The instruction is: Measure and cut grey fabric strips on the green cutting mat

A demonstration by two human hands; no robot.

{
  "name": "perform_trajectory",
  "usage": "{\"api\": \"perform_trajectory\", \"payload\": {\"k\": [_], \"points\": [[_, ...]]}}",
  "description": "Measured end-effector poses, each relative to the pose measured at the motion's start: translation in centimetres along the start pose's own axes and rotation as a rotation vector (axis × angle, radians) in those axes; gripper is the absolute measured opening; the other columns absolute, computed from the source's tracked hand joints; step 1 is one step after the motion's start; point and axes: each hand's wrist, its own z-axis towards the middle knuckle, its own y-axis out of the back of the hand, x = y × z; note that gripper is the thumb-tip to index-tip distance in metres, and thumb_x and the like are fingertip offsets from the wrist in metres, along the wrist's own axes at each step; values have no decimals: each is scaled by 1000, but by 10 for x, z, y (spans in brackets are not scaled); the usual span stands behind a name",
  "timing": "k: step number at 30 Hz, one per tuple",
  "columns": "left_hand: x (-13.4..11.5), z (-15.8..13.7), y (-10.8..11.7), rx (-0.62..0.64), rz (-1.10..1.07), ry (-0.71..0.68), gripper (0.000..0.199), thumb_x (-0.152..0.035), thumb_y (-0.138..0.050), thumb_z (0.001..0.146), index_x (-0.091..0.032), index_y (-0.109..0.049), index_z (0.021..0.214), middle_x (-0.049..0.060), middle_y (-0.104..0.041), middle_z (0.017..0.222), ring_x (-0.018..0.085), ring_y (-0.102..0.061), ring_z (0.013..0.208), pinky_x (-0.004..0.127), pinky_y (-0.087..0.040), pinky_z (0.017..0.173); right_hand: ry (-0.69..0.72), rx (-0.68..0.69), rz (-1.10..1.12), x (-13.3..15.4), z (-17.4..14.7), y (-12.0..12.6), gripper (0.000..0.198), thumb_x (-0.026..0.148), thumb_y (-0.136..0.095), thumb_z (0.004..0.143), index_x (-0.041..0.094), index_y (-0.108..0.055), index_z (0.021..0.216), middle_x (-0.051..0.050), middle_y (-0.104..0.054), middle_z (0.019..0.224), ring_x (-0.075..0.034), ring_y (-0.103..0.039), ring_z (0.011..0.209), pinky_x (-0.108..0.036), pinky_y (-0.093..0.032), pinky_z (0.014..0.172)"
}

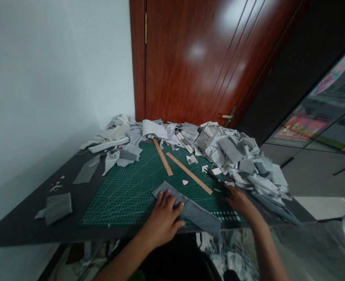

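A long grey fabric strip (200, 212) lies slantwise on the green cutting mat (116, 195), its right end hanging over the table's front edge. My left hand (166, 212) rests on the strip's left part, fingers stretched out and pressing it flat. At the mat's right side, my right hand (237, 198) has its fingers around the handles of black scissors (215, 176), whose blades point away to the left. Two wooden rulers (190, 173) and a small pink piece of chalk (185, 182) lie between my hands and the back of the mat.
Heaped fabric scraps (242, 156) cover the table's back right, and more scraps (121, 136) lie at the back left. A folded grey piece (58, 208) sits on the dark table (22, 224) at left. Behind stand a white wall (58, 70) and a brown door (186, 58).
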Motion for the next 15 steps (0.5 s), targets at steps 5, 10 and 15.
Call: {"api": "perform_trajectory", "payload": {"k": [5,10,15], "points": [[10,-1,15,41,-197,-74,15,-31,-63,98,-24,-75,104,5,-69,110,29,-53,136,54,-37,121,-29,-39,-142,36,6,11,45,0,-47,86,13,-71,121,-20,-71,122,-34,-65,114,-47,-43,98],[4,-6,10,-20,-115,-32,18,-27,-57,100,-20,-72,92,6,-72,98,29,-57,131,52,-41,119,9,-30,-257,96,14,0,30,7,-51,95,17,-75,109,-14,-76,110,-30,-67,106,-39,-42,91],[-2,-7,2,9,31,54,43,-24,-61,96,-20,-59,139,13,-62,141,32,-52,139,53,-45,115,-13,-106,-179,133,28,-16,28,35,-56,102,13,-74,103,-19,-73,109,-35,-65,108,-45,-39,95]]}}
